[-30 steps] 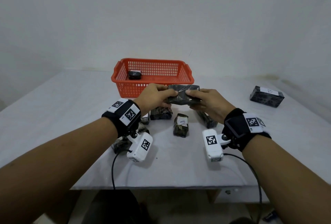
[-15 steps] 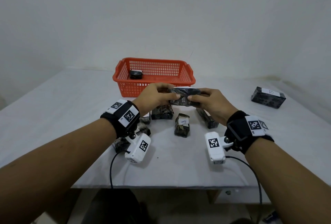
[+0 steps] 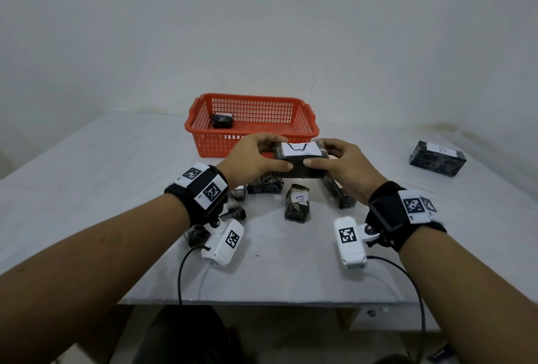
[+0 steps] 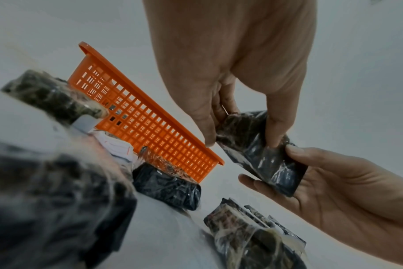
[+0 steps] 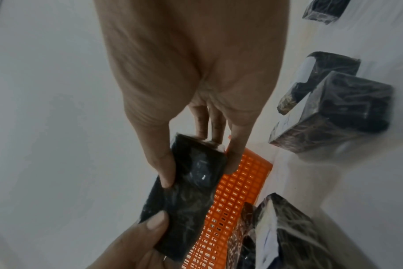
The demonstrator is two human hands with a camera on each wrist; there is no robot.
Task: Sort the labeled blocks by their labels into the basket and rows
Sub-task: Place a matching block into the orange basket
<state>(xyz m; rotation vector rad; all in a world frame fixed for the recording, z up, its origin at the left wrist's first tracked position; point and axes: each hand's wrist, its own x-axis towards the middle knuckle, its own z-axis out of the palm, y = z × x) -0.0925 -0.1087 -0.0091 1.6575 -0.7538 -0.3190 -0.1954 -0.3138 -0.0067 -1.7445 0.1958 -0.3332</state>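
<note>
Both hands hold one dark wrapped block [image 3: 301,170] above the table, just in front of the orange basket [image 3: 302,119]. Its white label [image 3: 301,149] faces up and reads like a V. My left hand [image 3: 256,159] grips the block's left end and my right hand [image 3: 340,165] grips its right end. The wrist views show the same block [image 4: 260,152] [image 5: 196,191] pinched between thumb and fingers of each hand. One small dark block [image 3: 222,120] lies inside the basket at its left. Several labeled blocks [image 3: 297,203] lie on the table below my hands.
A larger block labeled B [image 3: 438,158] sits alone at the far right of the white table [image 3: 87,177]. More blocks [image 3: 198,234] lie under my left wrist. The table's front edge [image 3: 262,302] runs below my forearms. A white wall stands behind.
Both hands have turned the held block so its white label, hidden a second ago, now faces up. The hands stayed in front of the basket.
</note>
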